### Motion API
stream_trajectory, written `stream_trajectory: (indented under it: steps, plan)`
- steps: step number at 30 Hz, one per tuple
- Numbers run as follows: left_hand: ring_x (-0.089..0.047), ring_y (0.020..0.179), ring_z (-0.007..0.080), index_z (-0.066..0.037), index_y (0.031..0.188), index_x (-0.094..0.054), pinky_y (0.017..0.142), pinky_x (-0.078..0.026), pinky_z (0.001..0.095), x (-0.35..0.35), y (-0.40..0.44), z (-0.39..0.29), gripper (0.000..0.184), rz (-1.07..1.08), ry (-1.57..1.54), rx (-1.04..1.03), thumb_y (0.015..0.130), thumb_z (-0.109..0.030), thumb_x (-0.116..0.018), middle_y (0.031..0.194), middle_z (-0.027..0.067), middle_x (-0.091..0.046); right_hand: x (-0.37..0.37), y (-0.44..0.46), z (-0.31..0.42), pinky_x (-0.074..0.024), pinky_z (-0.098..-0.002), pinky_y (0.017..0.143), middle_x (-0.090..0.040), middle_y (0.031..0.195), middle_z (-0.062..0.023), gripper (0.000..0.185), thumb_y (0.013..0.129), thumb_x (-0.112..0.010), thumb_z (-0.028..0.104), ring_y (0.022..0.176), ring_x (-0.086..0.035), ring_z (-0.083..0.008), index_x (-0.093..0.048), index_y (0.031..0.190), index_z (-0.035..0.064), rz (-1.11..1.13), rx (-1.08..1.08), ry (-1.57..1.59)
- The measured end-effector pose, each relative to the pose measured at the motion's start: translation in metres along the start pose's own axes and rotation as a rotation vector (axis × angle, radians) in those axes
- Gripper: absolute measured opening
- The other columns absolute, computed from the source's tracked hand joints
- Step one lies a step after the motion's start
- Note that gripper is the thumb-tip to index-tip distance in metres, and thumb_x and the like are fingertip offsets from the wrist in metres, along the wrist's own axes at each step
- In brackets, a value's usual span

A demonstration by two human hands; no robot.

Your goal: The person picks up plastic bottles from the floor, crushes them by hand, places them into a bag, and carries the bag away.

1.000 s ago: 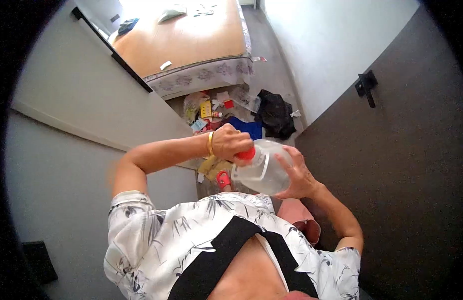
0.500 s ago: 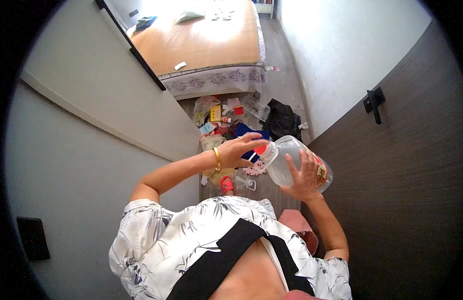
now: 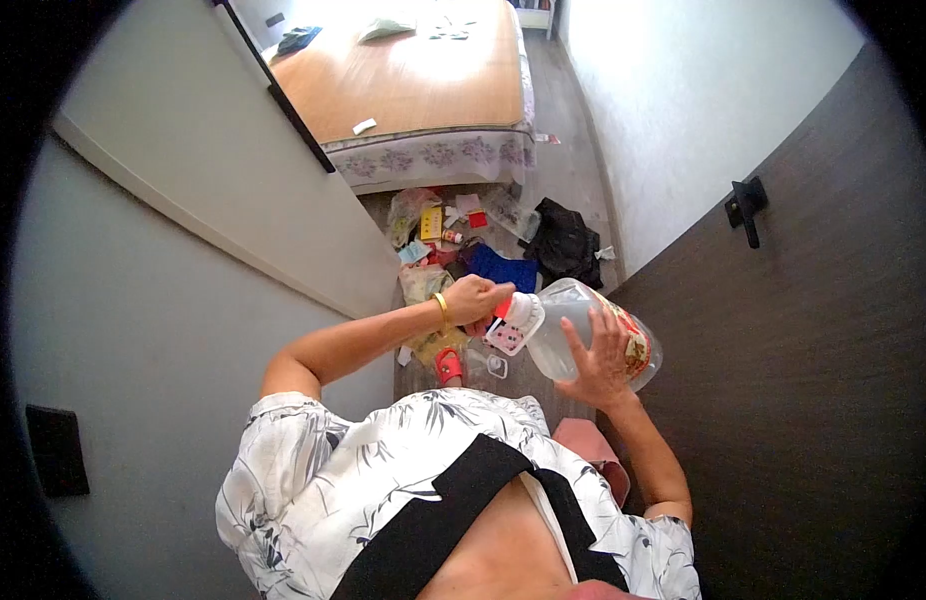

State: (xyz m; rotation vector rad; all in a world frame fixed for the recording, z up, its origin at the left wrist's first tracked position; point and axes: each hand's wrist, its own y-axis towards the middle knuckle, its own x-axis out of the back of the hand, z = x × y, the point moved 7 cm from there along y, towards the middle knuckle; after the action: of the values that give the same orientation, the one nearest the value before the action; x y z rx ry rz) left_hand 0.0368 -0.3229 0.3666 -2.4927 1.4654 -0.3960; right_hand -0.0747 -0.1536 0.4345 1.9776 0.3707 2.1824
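Observation:
A large clear plastic jug with a red and yellow label is held tilted on its side in front of my body, its neck pointing left. My right hand grips the jug's body from the near side, fingers spread over the plastic. At the neck is a red cap, and my left hand closes its fingers on it. A white carrying handle loops from the neck. Whether the cap is loose cannot be seen.
Clothes and packaging cover the floor ahead, including a black bag, blue cloth and yellow box. A bed stands beyond. A dark door is close on the right, a white sliding door on the left.
My left fingers, stretched over the cap before, are now curled closed on it. The jug has shifted slightly down, and its handle has swung round toward me.

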Motion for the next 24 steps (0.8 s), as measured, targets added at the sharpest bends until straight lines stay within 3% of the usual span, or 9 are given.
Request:
stream_trajectory:
  steps: [2,6,8,10,14,20,24]
  plan:
    - [-0.052,0.038,0.0185,0.000,0.065,-0.054,0.032,-0.040,0.0287,-0.005,0.000,0.021,0.047,0.003,-0.199,0.333,0.081,-0.044,-0.049,0.052,0.0094,-0.053,0.002,-0.002,0.000,-0.0205,-0.0520,0.090,-0.023,0.123,-0.0199,0.097,0.044,-0.075,0.028,0.118,-0.019,-0.0385,-0.028,0.128,0.0160,0.012,-0.008,0.004]
    - [-0.056,0.042,0.0227,0.002,0.067,-0.053,0.036,-0.047,0.0332,-0.012,0.004,0.017,0.050,-0.009,-0.289,0.402,0.078,-0.047,-0.049,0.054,0.0124,-0.054,0.001,-0.004,-0.001,-0.0214,-0.0523,0.090,-0.022,0.123,-0.0206,0.097,0.045,-0.074,0.029,0.117,-0.020,-0.0393,-0.026,0.129,0.0156,0.019,-0.015,-0.028]
    - [-0.059,0.048,0.0256,0.004,0.077,-0.046,0.039,-0.050,0.0338,-0.005,0.009,0.025,0.051,-0.044,-0.422,0.412,0.073,-0.046,-0.055,0.059,0.0143,-0.054,0.001,-0.007,-0.001,-0.0217,-0.0525,0.089,-0.022,0.123,-0.0210,0.098,0.045,-0.074,0.029,0.116,-0.021,-0.0395,-0.025,0.129,0.0154,0.029,-0.043,-0.016]
    - [-0.059,0.049,0.0252,0.002,0.076,-0.046,0.039,-0.050,0.0331,0.010,0.011,0.034,0.048,-0.135,-0.492,0.369,0.072,-0.045,-0.057,0.059,0.0144,-0.054,-0.003,-0.012,-0.004,-0.0218,-0.0524,0.089,-0.022,0.123,-0.0216,0.099,0.046,-0.074,0.030,0.115,-0.021,-0.0401,-0.024,0.129,0.0150,-0.007,-0.085,0.011]
    - [-0.060,0.058,0.0220,-0.001,0.082,-0.049,0.049,-0.052,0.0300,0.016,0.009,0.077,0.040,-0.107,-0.712,0.461,0.072,-0.039,-0.058,0.069,0.0101,-0.056,-0.040,-0.035,-0.020,-0.0216,-0.0521,0.089,-0.021,0.124,-0.0229,0.100,0.045,-0.073,0.031,0.114,-0.021,-0.0420,-0.022,0.130,0.0142,0.055,-0.200,0.030]
    - [-0.055,0.059,0.0176,-0.003,0.086,-0.052,0.053,-0.051,0.0274,0.014,-0.022,0.138,0.032,-0.262,-0.663,0.528,0.075,-0.032,-0.058,0.075,0.0105,-0.056,-0.116,-0.073,-0.044,-0.0205,-0.0538,0.091,-0.019,0.125,-0.0229,0.098,0.045,-0.074,0.032,0.115,-0.019,-0.0438,-0.025,0.129,0.0154,0.226,-0.268,0.036]
    - [-0.054,0.059,0.0151,-0.003,0.082,-0.053,0.053,-0.050,0.0252,0.007,-0.045,0.160,0.029,-0.266,-0.721,0.565,0.076,-0.031,-0.057,0.070,0.0084,-0.056,-0.144,-0.079,-0.058,-0.0180,-0.0558,0.092,-0.021,0.125,-0.0227,0.102,0.045,-0.076,0.035,0.116,-0.019,-0.0442,-0.023,0.130,0.0168,0.339,-0.289,-0.041]
